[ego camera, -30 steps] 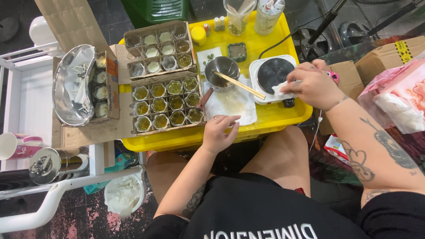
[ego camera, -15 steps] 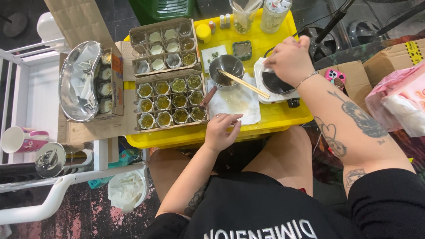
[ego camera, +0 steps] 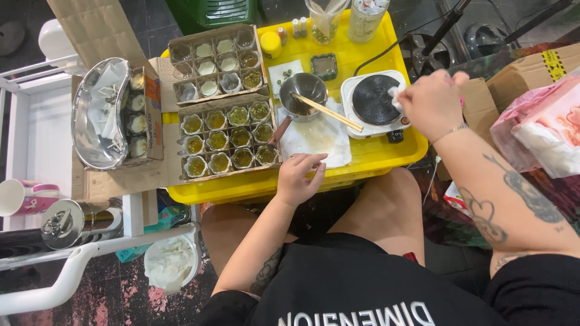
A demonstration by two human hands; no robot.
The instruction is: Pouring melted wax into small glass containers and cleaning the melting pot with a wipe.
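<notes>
The right hand [ego camera: 432, 102] is closed around a small white wad of tissue [ego camera: 394, 96], pressing it against the right edge of the black round plate of a small white electric hotplate [ego camera: 373, 102]. The fingers are curled tight, so only a bit of the wad shows past them. The left hand [ego camera: 300, 179] holds nothing — it rests half open, fingers loosely bent, on the front rim of the yellow tray [ego camera: 374, 158], its fingertips touching the lower edge of a stained white paper towel [ego camera: 317, 137].

The hotplate stands on the right side of the tray, its black cord running off toward the top. Just left of it sits a small metal pot [ego camera: 302, 92] with a pair of wooden chopsticks [ego camera: 329, 113] lying across it, their ends reaching out over the paper towel. Behind the pot lie a small white card with dark specks and a little square dish.

On the left part of the tray a cardboard box of small glass jars [ego camera: 226, 139] holds yellow-green filling; a second box [ego camera: 214, 63] behind it has jars with pale filling. Further left, off the tray, a shiny metal bowl [ego camera: 99, 115] rests on another box. A glass cup and a jar stand at the tray's far edge — their contents are hard to make out.
</notes>
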